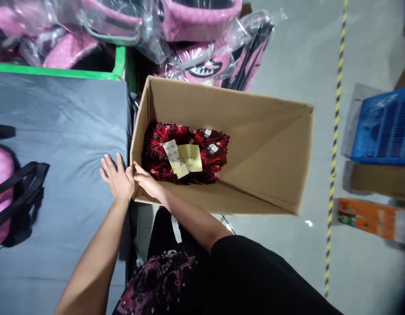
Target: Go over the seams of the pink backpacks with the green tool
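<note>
A tall open cardboard box [264, 148] stands beside the grey-covered table. At its bottom left lies a bundle of red and black printed tags [212, 162], with a yellow handwritten note [192, 157] and a white printed slip [171, 153] on top. My left hand [119, 178] rests on the table edge with fingers spread, its thumb by the box's left rim. Reaching across the near left corner, my right hand [147, 180] has its fingers bent over that rim, thumb side close to my left thumb.
The grey table cover [68, 131] extends left, bearing a pink bag with black straps [5, 192]. Plastic-wrapped pink bags [202, 26] are piled behind a green frame [58, 72]. On the floor, right of striped tape [333, 131], are a blue crate [382, 127] and an orange box [366, 216].
</note>
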A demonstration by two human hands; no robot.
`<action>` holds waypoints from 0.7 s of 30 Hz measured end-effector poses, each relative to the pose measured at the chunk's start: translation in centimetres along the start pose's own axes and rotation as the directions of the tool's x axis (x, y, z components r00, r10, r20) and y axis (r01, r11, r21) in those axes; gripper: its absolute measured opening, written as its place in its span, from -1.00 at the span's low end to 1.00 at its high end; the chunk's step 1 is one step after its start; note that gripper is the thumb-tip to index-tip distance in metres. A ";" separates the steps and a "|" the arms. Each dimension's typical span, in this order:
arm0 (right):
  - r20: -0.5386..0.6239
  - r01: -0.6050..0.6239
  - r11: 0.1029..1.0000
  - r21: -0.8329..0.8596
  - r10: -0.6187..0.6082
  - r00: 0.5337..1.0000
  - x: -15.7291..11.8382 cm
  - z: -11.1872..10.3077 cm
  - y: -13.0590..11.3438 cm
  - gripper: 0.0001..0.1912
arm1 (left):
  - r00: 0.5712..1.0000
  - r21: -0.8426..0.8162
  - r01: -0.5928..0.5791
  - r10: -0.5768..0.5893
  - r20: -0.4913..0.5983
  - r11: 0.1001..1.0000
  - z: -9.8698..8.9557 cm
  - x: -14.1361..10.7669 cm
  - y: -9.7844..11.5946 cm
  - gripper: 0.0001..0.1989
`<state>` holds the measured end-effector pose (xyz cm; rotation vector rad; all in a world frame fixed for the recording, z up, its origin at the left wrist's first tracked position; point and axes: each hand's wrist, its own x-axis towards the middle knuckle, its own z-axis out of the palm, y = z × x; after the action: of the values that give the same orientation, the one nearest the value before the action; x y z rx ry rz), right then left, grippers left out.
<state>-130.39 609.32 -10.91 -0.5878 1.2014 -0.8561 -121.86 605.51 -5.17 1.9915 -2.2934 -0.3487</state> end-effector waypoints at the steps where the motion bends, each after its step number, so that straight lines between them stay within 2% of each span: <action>1: 0.040 0.010 0.997 -0.080 -0.007 0.999 -1.3 0.0 0.1 -0.24 | 1.000 -0.005 0.005 -0.005 0.002 1.000 0.0 0.0 0.1 -0.37; 4: 0.164 0.096 0.933 -0.346 -0.041 0.986 -6.3 0.4 0.3 -0.24 | 0.999 -0.086 0.032 -0.029 0.037 0.996 -0.6 0.3 0.2 -0.35; 6: 0.268 0.207 0.836 -0.508 -0.075 0.960 -10.0 0.4 0.7 -0.23 | 0.997 -0.146 0.065 -0.058 0.051 0.987 -1.9 -0.4 0.1 -0.34; 8: 0.399 0.340 0.709 -0.618 -0.089 0.912 -13.5 -0.2 1.3 -0.24 | 0.995 -0.171 0.102 -0.100 0.019 0.980 -3.7 -3.0 -0.2 -0.36; 9: 0.465 0.402 0.644 -0.651 -0.079 0.882 -15.0 -0.7 1.7 -0.24 | 0.992 -0.172 0.125 -0.128 -0.009 0.977 -4.4 -5.3 -0.4 -0.38; 11: 0.572 0.494 0.527 -0.692 -0.017 0.820 -17.5 -2.1 2.8 -0.24 | 0.978 -0.186 0.188 -0.200 -0.050 0.964 -5.5 -12.0 -0.6 -0.41; 13: 0.624 0.536 0.431 -0.726 0.083 0.777 -19.3 -3.5 4.2 -0.24 | 0.953 -0.211 0.282 -0.299 -0.051 0.936 -5.9 -20.6 -0.6 -0.43; 15: 0.626 0.544 0.353 -0.761 0.184 0.758 -20.6 -4.7 5.7 -0.33 | 0.910 -0.225 0.395 -0.413 -0.035 0.890 -5.9 -29.8 -0.4 -0.43; 18: 0.606 0.547 0.265 -0.794 0.274 0.747 -22.6 -5.5 7.5 -0.60 | 0.818 -0.225 0.553 -0.574 -0.034 0.802 -6.3 -42.2 0.5 -0.51; 21: 0.645 0.608 0.215 -0.764 0.234 0.728 -24.5 -5.0 8.5 -0.74 | 0.687 -0.238 0.686 -0.720 -0.100 0.688 -6.8 -51.0 2.5 -0.62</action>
<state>-136.03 634.52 -5.37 -2.0113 0.8266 0.1438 -115.18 655.29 6.31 2.5945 -1.2258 -0.3729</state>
